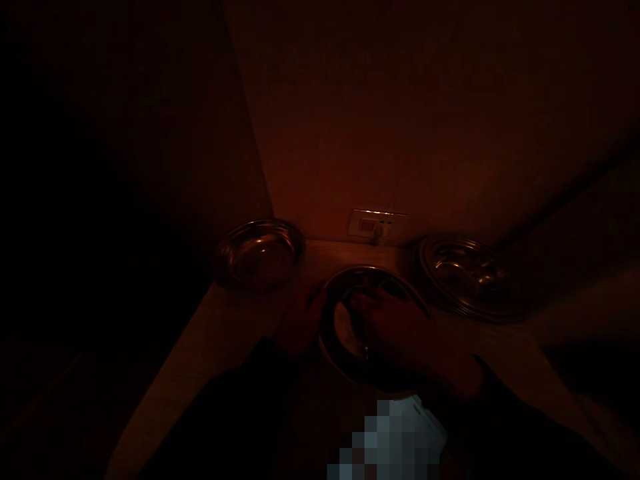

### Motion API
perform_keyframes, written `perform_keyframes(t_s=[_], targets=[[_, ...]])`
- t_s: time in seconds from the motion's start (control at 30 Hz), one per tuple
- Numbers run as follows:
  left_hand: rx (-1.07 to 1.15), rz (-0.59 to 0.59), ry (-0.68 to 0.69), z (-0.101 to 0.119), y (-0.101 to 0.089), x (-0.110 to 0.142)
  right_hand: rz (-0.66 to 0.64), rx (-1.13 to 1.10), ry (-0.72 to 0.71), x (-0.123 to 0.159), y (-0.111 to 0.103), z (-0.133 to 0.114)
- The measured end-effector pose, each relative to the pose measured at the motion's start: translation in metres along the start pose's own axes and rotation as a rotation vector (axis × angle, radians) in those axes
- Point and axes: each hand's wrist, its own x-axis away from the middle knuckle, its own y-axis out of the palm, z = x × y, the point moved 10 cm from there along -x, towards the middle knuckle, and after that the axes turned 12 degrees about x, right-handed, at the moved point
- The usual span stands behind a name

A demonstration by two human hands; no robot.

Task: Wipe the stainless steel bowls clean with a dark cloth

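Observation:
The view is very dark. A round metal bowl (327,347) stands on the wooden table in front of me, with a pale mass (347,327) inside that I cannot make out clearly. At the bowl's left side, my left hand (303,317) grips the rim, its fingers dim. My right hand (400,327) reaches over the near right rim into the bowl, beside the pale mass. Shadow hides most of its fingertips, and I cannot see whether they hold anything.
A shiny metal dish (263,257) stands at the back left of the table (190,353). Stacked metal plates (470,277) sit at the back right. On the wall is a socket panel (377,225) with a plug in it. A pale, pixelated patch (405,430) shows below the bowl.

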Motion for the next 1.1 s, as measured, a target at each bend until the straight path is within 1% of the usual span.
perform_keyframes(t_s=[0.1, 0.23, 0.33, 0.4, 0.47, 0.57, 0.63, 0.77, 0.87, 1.0, 1.1], targets=[[-0.012, 0.020, 0.010, -0.001, -0.002, 0.000, 0.013, -0.008, -0.038, 0.000, -0.002, -0.006], [-0.031, 0.061, -0.001, 0.000, -0.004, 0.000, 0.039, -0.120, -0.176, 0.005, -0.010, -0.025], [-0.037, 0.077, -0.021, 0.002, -0.004, 0.002, 0.019, -0.227, -0.290, 0.012, -0.014, -0.040], [-0.031, 0.079, -0.014, 0.005, -0.004, 0.002, -0.010, -0.263, -0.326, 0.016, -0.013, -0.045], [-0.034, 0.087, -0.019, 0.004, -0.005, 0.003, -0.016, -0.261, -0.305, 0.015, -0.011, -0.044], [-0.037, 0.094, -0.040, -0.001, -0.007, 0.002, 0.022, -0.201, -0.197, 0.007, -0.007, -0.034], [-0.021, 0.071, -0.034, -0.002, -0.006, 0.001, 0.045, -0.142, -0.125, 0.002, -0.004, -0.024], [-0.015, 0.036, -0.007, 0.000, -0.002, 0.001, 0.049, -0.052, -0.070, -0.002, -0.001, -0.010], [-0.046, 0.065, -0.004, 0.000, -0.004, 0.001, 0.025, -0.070, -0.107, 0.002, -0.002, -0.012], [-0.055, 0.070, -0.007, 0.001, -0.003, 0.002, -0.012, -0.178, -0.221, 0.012, -0.009, -0.029], [-0.057, 0.071, -0.023, 0.001, -0.003, 0.002, -0.048, -0.204, -0.238, 0.017, -0.011, -0.034]])
